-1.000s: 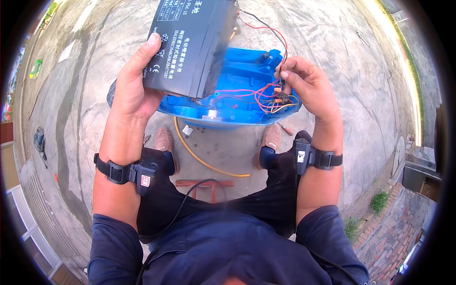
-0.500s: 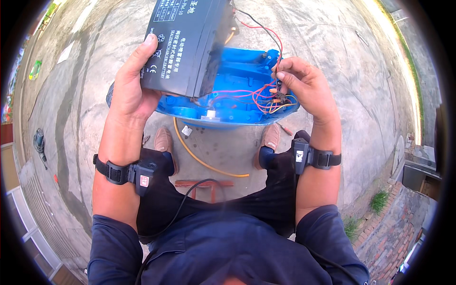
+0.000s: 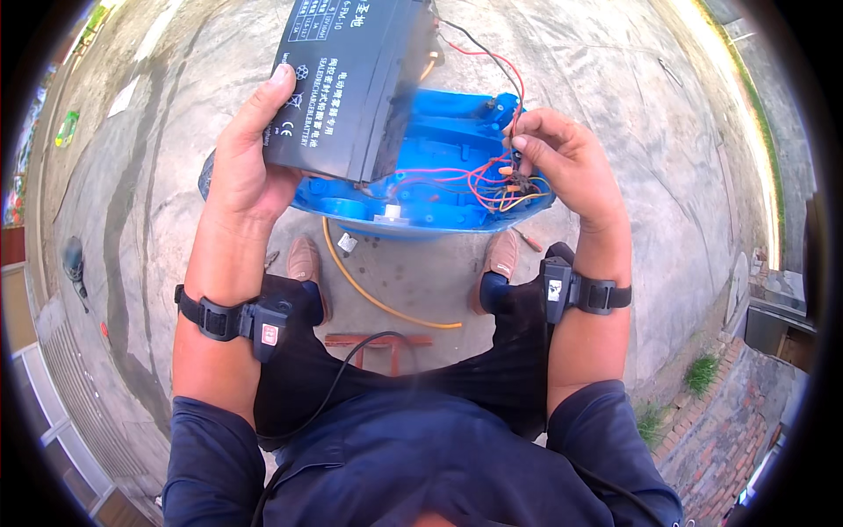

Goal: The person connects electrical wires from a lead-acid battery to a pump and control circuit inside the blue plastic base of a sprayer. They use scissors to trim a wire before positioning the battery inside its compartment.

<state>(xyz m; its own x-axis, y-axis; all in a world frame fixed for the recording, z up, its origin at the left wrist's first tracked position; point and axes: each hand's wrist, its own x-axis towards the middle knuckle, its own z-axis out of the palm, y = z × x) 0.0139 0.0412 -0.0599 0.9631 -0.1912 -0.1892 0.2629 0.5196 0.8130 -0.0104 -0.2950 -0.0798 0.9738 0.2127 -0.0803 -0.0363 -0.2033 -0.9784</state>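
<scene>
Now the left hand (image 3: 250, 167) clamps the black battery (image 3: 351, 97), long axis slanting forward, over the blue shell (image 3: 457, 105); rightward, fingers of the right hand (image 3: 575, 162) pinch together on thin wires (image 3: 522, 83).

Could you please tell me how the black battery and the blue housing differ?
The black battery is a boxy block; the blue housing is an open, hollow shell. The left hand grips the battery, which hides part of the housing from view. Both have red wires beside or inside them.
</scene>
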